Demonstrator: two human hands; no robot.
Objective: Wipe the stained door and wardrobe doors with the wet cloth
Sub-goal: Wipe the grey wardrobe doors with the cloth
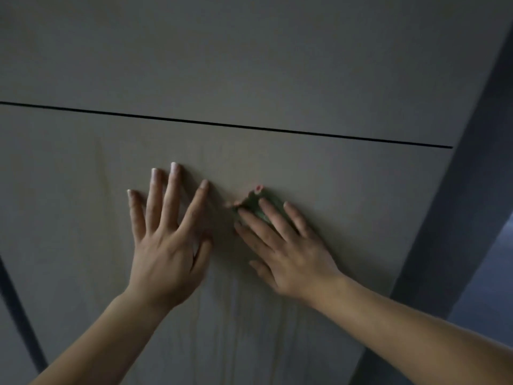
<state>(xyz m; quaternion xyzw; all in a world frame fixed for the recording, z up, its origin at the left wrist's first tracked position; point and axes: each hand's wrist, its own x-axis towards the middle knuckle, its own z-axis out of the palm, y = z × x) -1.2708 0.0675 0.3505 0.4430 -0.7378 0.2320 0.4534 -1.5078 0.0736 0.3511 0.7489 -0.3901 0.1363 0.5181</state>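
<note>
1. Head view, dim light: both bare hands are flat against a light wardrobe door (pixel 347 204).
2. Left hand (pixel 166 245): palm on the door, fingers straight and spread, thumb out to the side, grasping nothing.
3. Right hand (pixel 286 254): just beside the left hand and not touching it, fingers straight and slightly apart, pressing a cloth against the door. The fingers are not curled round it.
4. Green cloth (pixel 252 201): bunched small under the right fingertips, flat to the door, showing between and just past the fingers. There are pinkish bits at its upper edge. It sits between the two hands' fingertips, closer to the right hand.
5. Cannot tell from the look of the cloth whether it is wet.
6. Faint vertical streaks (pixel 238 315) run down the door below the hands.
7. Thin dark gap (pixel 222 124) crosses the frame above the hands, separating this door from an upper panel (pixel 249 65) of the same colour.
8. Dark side edge (pixel 458 218) borders the door on the right.
9. Dark slanted strip (pixel 19 315) at lower left; cannot tell what it is.
</note>
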